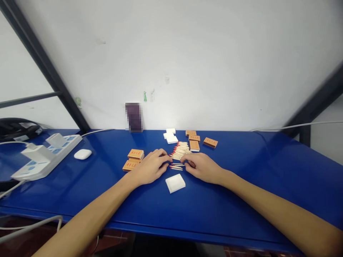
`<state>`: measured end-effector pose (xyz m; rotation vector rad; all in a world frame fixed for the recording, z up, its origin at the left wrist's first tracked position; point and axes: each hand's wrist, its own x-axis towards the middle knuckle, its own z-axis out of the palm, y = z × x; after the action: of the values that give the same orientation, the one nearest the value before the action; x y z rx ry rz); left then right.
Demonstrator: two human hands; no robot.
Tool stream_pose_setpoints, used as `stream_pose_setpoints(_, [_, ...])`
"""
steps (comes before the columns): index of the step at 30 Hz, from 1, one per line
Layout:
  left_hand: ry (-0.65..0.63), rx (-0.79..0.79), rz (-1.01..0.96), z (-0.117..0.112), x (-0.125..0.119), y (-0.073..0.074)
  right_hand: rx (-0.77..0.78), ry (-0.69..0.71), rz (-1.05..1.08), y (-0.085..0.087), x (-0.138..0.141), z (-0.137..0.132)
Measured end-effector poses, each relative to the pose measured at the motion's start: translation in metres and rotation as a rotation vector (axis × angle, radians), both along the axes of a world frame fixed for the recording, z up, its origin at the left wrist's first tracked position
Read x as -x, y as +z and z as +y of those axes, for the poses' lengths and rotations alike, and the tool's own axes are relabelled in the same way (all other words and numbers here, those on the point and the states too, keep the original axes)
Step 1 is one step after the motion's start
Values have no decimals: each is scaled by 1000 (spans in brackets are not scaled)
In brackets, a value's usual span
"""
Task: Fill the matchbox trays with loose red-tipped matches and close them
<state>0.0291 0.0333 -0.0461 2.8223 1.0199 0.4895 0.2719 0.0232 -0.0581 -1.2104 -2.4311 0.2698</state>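
Note:
Both hands rest on a blue table, facing each other across a few loose red-tipped matches. My left hand has its fingers curled toward the matches' red tips. My right hand has its fingertips bent at the other ends of the matches. A bigger heap of matches lies just behind. A white inner tray lies in front of the hands. Orange matchbox sleeves are stacked beside my left hand.
More orange matchbox sleeves and white trays lie near the wall. A white power strip with chargers and a white earbud case sit at the left, with cables. A dark blurred object stands against the wall.

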Motion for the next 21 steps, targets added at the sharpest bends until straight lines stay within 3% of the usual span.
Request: stream_pose_setpoints(21, [21,-20,47,-1,-2,2,32,25,18,2,-2,-2])
